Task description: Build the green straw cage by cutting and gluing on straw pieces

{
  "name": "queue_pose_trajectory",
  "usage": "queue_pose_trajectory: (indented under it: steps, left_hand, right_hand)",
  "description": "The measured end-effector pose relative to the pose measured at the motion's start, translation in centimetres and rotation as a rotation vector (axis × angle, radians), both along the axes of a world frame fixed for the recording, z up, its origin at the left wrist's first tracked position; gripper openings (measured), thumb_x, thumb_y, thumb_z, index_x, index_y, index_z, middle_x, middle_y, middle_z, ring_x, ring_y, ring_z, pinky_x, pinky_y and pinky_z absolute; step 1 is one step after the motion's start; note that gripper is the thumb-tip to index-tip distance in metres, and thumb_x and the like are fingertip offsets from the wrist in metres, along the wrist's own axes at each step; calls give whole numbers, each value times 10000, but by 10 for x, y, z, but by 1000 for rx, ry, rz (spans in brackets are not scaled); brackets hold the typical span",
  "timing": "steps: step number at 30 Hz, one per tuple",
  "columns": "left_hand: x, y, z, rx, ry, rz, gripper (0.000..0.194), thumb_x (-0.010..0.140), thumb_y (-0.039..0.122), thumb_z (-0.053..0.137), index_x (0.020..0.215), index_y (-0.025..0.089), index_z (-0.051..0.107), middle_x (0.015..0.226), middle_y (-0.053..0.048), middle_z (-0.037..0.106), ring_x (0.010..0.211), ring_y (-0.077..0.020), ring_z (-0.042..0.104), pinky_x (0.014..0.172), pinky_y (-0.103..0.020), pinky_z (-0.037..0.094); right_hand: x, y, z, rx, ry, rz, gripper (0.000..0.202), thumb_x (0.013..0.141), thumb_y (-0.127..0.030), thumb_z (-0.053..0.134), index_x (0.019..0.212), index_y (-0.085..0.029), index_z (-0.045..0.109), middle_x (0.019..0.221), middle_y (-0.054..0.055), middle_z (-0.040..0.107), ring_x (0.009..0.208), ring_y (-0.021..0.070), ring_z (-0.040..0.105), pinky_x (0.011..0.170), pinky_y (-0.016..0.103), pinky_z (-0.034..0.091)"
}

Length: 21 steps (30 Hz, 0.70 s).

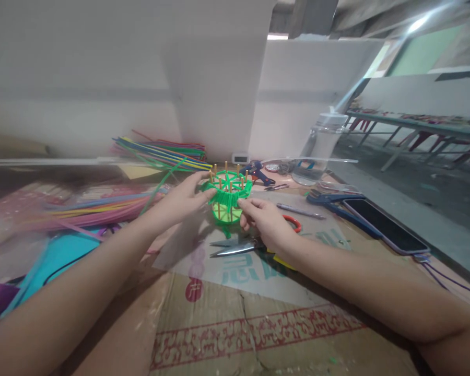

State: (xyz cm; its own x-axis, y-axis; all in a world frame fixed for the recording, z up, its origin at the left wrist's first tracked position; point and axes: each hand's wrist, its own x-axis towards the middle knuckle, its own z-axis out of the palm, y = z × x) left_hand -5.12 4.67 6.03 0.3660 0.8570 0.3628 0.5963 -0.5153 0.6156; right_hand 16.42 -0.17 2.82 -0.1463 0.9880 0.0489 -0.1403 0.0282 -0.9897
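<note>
A small round craft frame (226, 201) stands upright on the paper, with wooden sticks rising around its rim and fuzzy green pipe cleaner (229, 197) wound about its side. Its top looks like a spoked green wheel, its base a light green disc. My left hand (188, 197) grips it from the left, thumb in front and fingers behind. At its right front edge, my right hand (264, 222) pinches the green pipe cleaner between thumb and curled fingers. Scissors (235, 249) with red and yellow handles lie open beneath my right hand, which partly hides them.
Pipe cleaner bundles (164, 151) lie at the back left, more (102, 209) in plastic nearer. A blue glue gun (258, 172), a pen (301, 211) and a water bottle (317, 149) stand or lie behind. Right are blue pliers-like handles (344, 209) and a phone (386, 225).
</note>
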Motion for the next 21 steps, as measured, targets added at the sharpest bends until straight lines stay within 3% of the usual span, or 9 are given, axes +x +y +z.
queue_pose_trajectory:
  steps: [8,11,14,16,18,21]
  left_hand:
    - [4,-4,5,-12,22,57,552,897,444,513,1380,177,498,1443,-133,566,1288,-293,569,1087,-457,450]
    - [5,-5,6,-12,-6,63,519,902,422,515,1365,189,510,1423,-120,584,1277,-285,576,1083,-458,456]
    - [6,-5,7,24,-26,70,528,892,397,536,1363,158,510,1392,-138,601,1264,-279,581,1087,-464,451]
    - [6,-5,6,55,-37,67,510,890,388,543,1343,153,522,1370,-140,612,1254,-273,585,1086,-468,450]
    - [6,-4,5,70,-40,52,484,901,391,539,1329,166,529,1355,-133,621,1241,-267,591,1076,-471,456]
    - [4,-3,3,115,-38,49,465,909,391,542,1314,163,535,1339,-132,621,1234,-260,588,1067,-469,459]
  right_hand:
    - [24,4,5,21,-210,47,413,840,-584,628,755,-180,603,539,-31,590,449,92,501,464,217,367]
    - [36,6,8,284,-406,-12,323,885,-492,621,778,-189,591,606,-28,586,526,107,518,528,237,407]
    - [42,7,14,702,-665,-97,219,924,-385,616,992,-181,660,710,-5,614,629,137,546,627,273,446]
    - [42,8,19,922,-853,-103,301,948,-393,604,1146,-174,662,753,21,640,669,160,556,674,303,454]
    - [39,9,23,1039,-1000,-95,388,959,-434,597,1221,-153,648,787,50,660,689,179,563,690,322,455]
    - [34,13,25,1070,-1105,-106,453,950,-462,610,1246,-119,632,810,72,663,695,190,568,680,324,452]
